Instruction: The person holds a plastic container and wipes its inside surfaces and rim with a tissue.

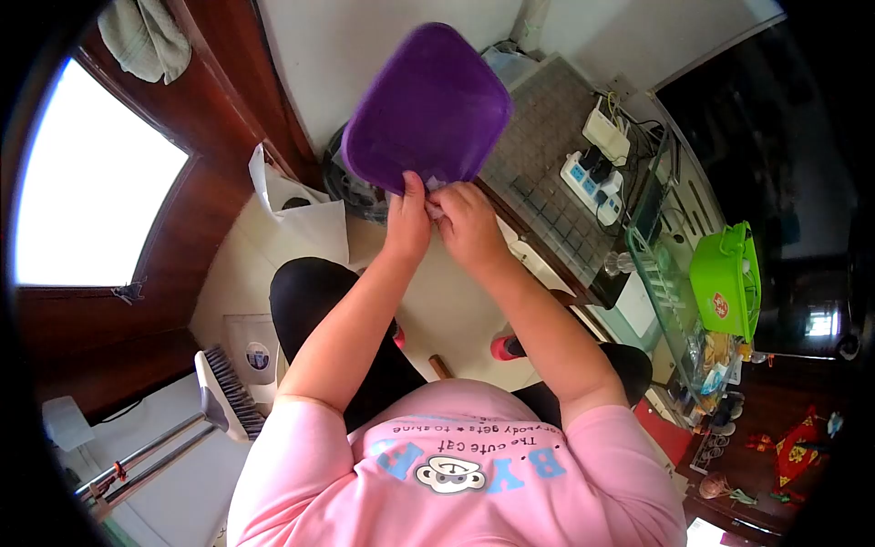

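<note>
A purple plastic basin-like container (428, 100) is held up in front of me, its open side turned toward me. My left hand (409, 221) is closed on its near edge, with the thumb lying over the rim. Close beside it, my right hand (470, 224) has its fingers curled at the same edge. They pinch a small crumpled whitish piece (434, 210), perhaps tissue or thin cloth, mostly covered by the fingers. Behind the container stands a dark round bin (337, 178), partly hidden by it.
At right, a glass-topped cabinet carries a power strip (591, 187) with cables. A green bucket (725, 283) stands on a glass shelf. To the left are a white bag (314, 219), a broom (228, 397) and a dark wooden door frame (219, 55).
</note>
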### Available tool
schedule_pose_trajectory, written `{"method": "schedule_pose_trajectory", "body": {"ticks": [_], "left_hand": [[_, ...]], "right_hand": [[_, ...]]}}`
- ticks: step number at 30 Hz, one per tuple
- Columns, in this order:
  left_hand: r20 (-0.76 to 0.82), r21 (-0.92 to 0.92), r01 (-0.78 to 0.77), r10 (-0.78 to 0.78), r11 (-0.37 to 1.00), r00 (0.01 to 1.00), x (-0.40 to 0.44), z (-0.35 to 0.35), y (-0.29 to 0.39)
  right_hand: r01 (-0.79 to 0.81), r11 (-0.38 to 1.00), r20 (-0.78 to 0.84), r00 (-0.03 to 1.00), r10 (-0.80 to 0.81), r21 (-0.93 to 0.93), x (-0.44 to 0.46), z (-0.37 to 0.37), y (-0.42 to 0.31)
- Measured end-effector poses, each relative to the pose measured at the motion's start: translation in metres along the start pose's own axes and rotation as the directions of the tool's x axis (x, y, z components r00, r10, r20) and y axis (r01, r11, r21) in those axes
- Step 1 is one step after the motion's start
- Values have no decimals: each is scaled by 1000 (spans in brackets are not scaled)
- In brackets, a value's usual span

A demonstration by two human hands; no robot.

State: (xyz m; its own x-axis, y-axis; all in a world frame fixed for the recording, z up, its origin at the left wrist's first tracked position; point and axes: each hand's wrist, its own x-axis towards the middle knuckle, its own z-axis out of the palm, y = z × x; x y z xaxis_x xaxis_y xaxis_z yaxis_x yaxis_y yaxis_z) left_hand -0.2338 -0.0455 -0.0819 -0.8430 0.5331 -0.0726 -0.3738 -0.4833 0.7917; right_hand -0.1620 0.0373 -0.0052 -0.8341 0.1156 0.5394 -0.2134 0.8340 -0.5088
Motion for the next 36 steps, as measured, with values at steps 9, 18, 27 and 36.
{"method": "schedule_pose_trajectory", "body": {"ticks": [9, 18, 27, 36], "left_hand": [[-119, -94, 134, -145, 987, 982, -3, 21, 39], [175, 106, 281, -296, 954, 939, 1, 8, 29], [251, 256, 1, -68, 967, 966, -6, 18, 38], [268, 243, 58, -125, 968, 955, -5, 8, 24]], "right_hand": [[70, 988, 55, 996, -63, -135, 24, -60, 6], [-323, 946, -35, 945, 324, 32, 62, -53, 40], [-232, 973, -264, 939, 222, -8, 47, -26, 61], [-249, 964, -181, 956, 229, -95, 46, -3, 47]]}}
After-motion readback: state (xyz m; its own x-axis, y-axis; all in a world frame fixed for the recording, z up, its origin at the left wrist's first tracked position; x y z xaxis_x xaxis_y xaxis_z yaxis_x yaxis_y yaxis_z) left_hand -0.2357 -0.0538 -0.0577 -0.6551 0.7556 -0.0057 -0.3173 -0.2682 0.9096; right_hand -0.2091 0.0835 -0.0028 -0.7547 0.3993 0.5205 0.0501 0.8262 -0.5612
